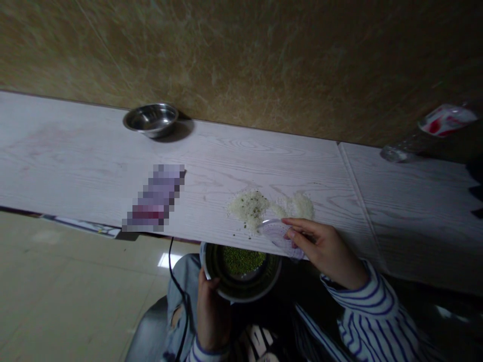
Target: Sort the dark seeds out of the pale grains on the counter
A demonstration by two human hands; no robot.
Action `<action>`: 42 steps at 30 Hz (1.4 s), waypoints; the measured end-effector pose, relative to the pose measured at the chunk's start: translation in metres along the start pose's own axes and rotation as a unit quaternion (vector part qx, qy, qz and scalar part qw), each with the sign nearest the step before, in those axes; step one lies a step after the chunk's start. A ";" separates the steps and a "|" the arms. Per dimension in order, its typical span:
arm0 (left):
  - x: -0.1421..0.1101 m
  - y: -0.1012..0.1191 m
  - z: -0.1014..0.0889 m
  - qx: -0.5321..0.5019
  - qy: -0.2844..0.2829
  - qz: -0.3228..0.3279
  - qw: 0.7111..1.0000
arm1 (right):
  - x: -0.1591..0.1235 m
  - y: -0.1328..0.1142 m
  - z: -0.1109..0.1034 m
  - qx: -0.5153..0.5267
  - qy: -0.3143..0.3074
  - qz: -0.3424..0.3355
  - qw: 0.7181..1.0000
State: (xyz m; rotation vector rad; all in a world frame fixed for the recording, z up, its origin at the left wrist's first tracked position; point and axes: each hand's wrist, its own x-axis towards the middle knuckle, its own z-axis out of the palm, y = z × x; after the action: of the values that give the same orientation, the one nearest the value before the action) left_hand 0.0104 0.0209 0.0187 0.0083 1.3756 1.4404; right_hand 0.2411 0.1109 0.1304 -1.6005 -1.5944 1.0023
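My left hand (213, 306) grips the rim of a metal bowl (241, 296) held over my lap, just under the table's front edge. Green beans (243, 261), like mung beans, cover its bottom. In my right hand (320, 246) is a thin, see-through purplish plastic piece (277, 234) with a round edge; its exact kind I cannot tell. It rests at the table edge beside a pile of white rice (249, 206) with dark green specks in it. A smaller heap of rice (303, 206) lies to the right, just beyond my right hand.
A second metal bowl (151, 120) stands by the wall at the back left. A blurred-out flat object, perhaps a phone (158, 198), lies left of the rice. A clear bottle with a red label (445, 121) is at the right. A dark cable (171, 271) hangs in front.
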 end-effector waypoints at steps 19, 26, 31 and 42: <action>-0.004 0.003 0.002 -0.007 -0.013 -0.013 1.000 | -0.006 -0.003 0.007 0.007 -0.022 0.004 1.000; -0.003 0.002 -0.001 -0.004 -0.025 -0.004 1.000 | -0.009 -0.005 0.000 -0.004 -0.018 -0.001 1.000; -0.003 0.003 0.000 -0.002 -0.025 -0.009 1.000 | -0.010 -0.001 0.001 -0.012 -0.016 0.002 1.000; -0.006 0.004 -0.001 -0.006 -0.010 0.000 1.000 | -0.012 -0.006 0.004 -0.021 -0.030 -0.007 0.999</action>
State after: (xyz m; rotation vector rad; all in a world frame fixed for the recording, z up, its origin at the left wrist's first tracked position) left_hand 0.0094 0.0172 0.0244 0.0155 1.3511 1.4450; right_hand 0.2348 0.0987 0.1340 -1.5988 -1.6739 1.0246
